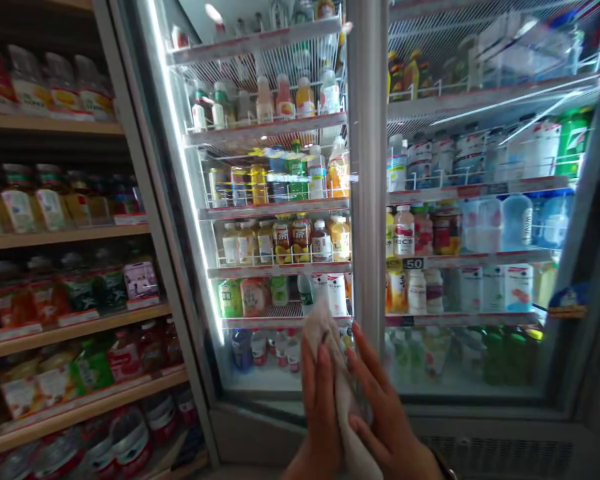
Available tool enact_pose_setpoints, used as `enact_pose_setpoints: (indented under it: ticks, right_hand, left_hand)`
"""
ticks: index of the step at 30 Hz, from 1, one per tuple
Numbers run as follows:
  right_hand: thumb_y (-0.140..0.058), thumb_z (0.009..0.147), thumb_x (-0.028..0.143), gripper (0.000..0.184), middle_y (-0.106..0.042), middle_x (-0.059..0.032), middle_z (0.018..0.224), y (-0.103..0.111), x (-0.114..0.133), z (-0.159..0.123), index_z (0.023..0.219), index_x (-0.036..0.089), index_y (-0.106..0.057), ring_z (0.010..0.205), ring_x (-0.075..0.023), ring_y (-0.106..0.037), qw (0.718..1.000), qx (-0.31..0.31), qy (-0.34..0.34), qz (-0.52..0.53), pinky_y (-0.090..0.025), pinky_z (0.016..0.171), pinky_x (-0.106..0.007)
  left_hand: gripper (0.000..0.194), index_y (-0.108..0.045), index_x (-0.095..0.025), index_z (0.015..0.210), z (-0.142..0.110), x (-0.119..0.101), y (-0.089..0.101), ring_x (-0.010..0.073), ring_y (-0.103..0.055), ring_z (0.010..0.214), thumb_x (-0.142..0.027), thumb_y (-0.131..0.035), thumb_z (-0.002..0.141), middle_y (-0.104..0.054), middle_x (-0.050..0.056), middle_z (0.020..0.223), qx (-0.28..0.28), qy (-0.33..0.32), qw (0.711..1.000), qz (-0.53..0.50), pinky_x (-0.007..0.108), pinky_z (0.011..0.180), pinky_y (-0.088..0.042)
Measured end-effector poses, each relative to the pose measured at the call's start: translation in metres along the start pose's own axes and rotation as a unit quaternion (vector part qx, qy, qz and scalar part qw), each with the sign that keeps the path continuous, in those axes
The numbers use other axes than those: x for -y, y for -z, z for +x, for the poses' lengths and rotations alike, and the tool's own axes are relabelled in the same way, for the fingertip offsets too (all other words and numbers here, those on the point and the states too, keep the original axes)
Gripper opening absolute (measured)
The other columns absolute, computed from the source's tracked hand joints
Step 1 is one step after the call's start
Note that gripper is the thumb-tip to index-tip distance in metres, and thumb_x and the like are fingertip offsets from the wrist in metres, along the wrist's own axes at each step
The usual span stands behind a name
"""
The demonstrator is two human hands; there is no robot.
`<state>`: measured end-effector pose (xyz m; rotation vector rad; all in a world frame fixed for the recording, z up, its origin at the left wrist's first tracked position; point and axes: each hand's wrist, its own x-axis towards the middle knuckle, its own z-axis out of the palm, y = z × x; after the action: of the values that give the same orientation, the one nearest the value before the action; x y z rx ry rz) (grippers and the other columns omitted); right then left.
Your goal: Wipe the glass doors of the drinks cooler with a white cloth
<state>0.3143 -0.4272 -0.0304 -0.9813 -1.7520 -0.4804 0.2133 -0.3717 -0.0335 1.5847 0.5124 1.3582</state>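
Observation:
Both my hands press a crumpled white cloth (pixel 336 373) against the glass door of a drinks fridge (pixel 275 380), low near the door's bottom frame. My left hand (pixel 321 407) holds the cloth's left side, and my right hand (pixel 385 413) lies spread over its right side, with a dark watch strap (pixel 445 465) at that wrist. The cloth's lower end hangs down between my wrists. Behind the glass, rows of bottled drinks (pixel 285 240) stand on lit wire shelves, and my hands hide part of the lowest rows.
A metal post (pixel 367 160) divides the fridge's two glass doors, and a second door (pixel 480 200) with more bottles stands to the right. Wooden shelves (pixel 65 313) packed with bottled drinks line the left side. A vent grille (pixel 495 457) runs along the fridge's base.

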Motion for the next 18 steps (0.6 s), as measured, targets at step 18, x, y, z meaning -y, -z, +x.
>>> enact_pose_setpoints:
  ticks: [18]
  right_hand:
    - [-0.033,0.092,0.005,0.069,-0.038,-0.0047,0.156,-0.105,-0.12,0.134,0.155,0.031,-0.026,0.144,-0.0215,-0.037,0.995,-0.046,0.065,-0.061,-0.044,0.114,-0.045]
  left_hand:
    - [0.066,-0.03,-0.026,0.152,0.07,0.059,0.132,0.0241,-0.006,0.15,-0.059,-0.036,0.096,-0.021,0.008,0.162,0.01,-0.035,0.976,0.213,0.053,0.123,-0.011]
